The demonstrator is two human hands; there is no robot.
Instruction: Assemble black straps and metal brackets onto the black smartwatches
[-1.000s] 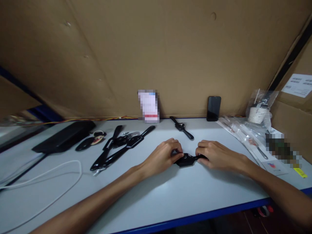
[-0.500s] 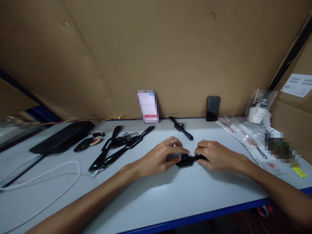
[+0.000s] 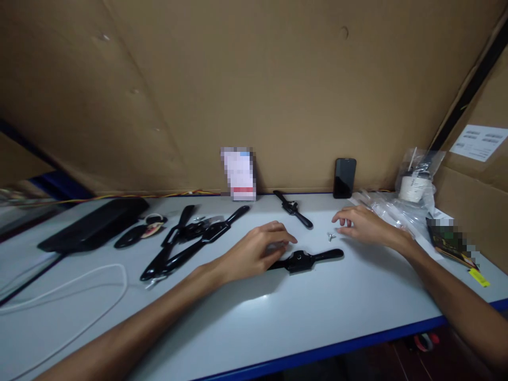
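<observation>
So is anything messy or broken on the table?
I can't see anything spilled or broken. One small oddity: a little silver piece lies loose on the table near the right hand, apart from the black tool.

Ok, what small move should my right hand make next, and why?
Probably pinch the small silver hardware: your right hand looks empty and is open just beside it, while your left hand is at one end of the nearest black tool.
</observation>
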